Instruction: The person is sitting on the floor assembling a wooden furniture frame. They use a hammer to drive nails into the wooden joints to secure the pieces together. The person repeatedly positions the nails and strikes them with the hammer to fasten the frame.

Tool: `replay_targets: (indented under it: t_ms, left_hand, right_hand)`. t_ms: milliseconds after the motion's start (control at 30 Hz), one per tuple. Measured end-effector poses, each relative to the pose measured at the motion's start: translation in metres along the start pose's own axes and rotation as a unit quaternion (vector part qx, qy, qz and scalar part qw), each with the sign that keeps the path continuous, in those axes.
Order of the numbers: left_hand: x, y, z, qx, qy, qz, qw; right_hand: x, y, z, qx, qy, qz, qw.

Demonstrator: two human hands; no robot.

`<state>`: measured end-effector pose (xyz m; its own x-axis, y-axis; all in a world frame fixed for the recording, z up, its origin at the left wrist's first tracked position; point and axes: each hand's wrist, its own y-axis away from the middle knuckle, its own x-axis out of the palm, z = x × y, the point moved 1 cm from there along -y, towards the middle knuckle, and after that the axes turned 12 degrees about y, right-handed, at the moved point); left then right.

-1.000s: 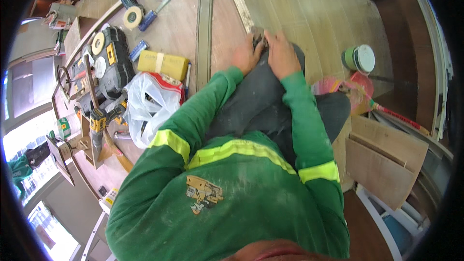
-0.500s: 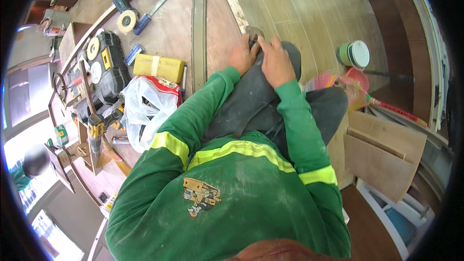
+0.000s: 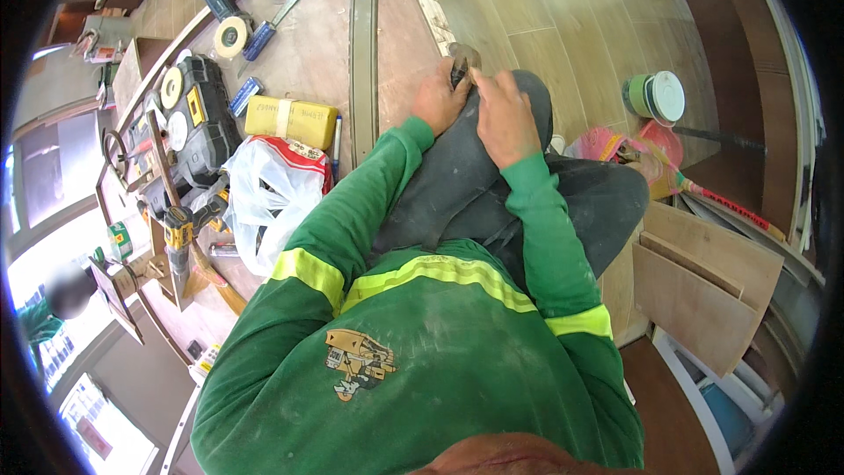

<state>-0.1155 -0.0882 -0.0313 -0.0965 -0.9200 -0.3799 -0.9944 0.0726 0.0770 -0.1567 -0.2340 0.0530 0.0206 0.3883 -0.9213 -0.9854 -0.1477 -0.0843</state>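
My left hand (image 3: 438, 102) is closed at my raised knee, its fingers around a small dark object (image 3: 457, 76) that I cannot make out clearly. Beside it my right hand (image 3: 507, 121) rests on the dark trouser leg (image 3: 444, 171), with its fingers bent and the index finger against the same spot. A rounded greyish-brown piece (image 3: 467, 54) shows just beyond the fingertips, near the end of a pale wooden strip (image 3: 426, 0). Whatever the right fingers pinch is hidden. Left of the hands, a long metal straightedge (image 3: 363, 53) lies on a wooden board.
On the board at left are a yellow box (image 3: 294, 121), a white plastic bag (image 3: 268, 198), a black tool case (image 3: 204, 119), a cordless drill (image 3: 178, 233), an angle grinder (image 3: 220, 4) and a handsaw (image 3: 294, 4). Right, a green-and-white tub (image 3: 661, 97) and wood panels (image 3: 703, 290) stand on the floor.
Both hands stay at the knee, with only slight finger movement; the right index finger has bent a little. The whole view has shifted slightly.
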Motion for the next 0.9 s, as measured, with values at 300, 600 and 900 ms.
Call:
replay_targets:
  t_ms: [300,600,900]
  left_hand:
    - [-0.004,-0.004,0.001,-0.065,0.042,0.034,0.996]
    - [-0.003,-0.003,0.003,-0.036,0.011,0.025,0.999]
    - [-0.002,-0.001,0.005,-0.014,0.014,0.020,1.000]
  right_hand:
    - [0.000,-0.010,-0.001,-0.028,0.033,-0.010,0.999]
    - [-0.002,-0.018,-0.014,-0.077,0.110,0.024,0.991]
    - [0.009,-0.004,-0.013,-0.062,0.111,0.008,0.992]
